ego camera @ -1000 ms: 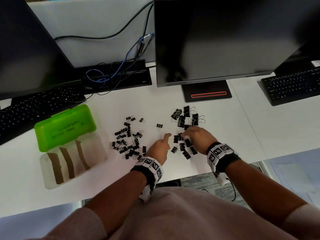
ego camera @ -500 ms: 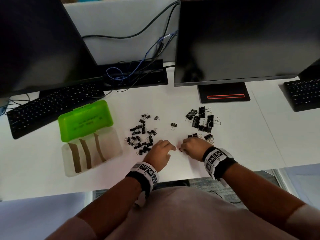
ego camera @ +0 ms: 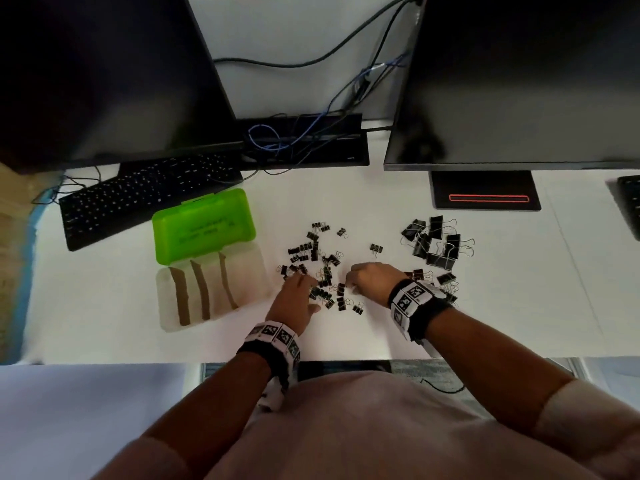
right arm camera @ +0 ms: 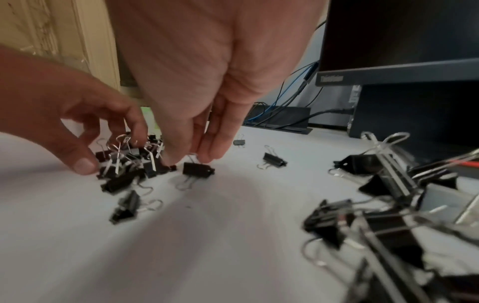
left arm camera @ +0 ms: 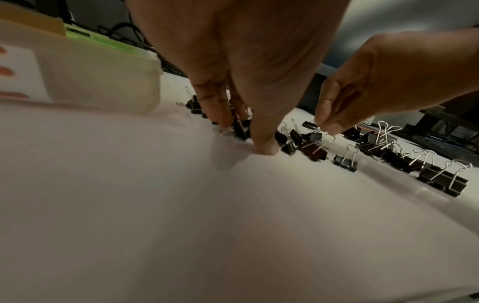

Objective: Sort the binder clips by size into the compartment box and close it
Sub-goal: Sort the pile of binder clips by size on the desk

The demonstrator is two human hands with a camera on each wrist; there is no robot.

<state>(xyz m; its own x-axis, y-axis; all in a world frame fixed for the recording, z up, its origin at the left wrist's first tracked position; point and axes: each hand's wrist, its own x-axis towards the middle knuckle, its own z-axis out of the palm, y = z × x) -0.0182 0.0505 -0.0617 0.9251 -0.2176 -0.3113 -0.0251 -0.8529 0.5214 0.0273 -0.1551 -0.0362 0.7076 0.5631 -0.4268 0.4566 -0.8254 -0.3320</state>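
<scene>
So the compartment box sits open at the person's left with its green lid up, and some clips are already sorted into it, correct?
Not quite. The head view shows the compartment box open on the left, its green lid up, but its compartments hold no clips. All the binder clips lie on the desk.

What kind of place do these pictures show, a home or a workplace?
Probably an office workstation: a white desk carries two dark monitors, a black keyboard and tangled cables. Whether it is in a home cannot be told.

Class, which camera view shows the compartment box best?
The head view: the whole compartment box shows, with its dividers and open green lid. The left wrist view shows only a blurred corner; the right wrist view shows almost nothing of it.
</scene>
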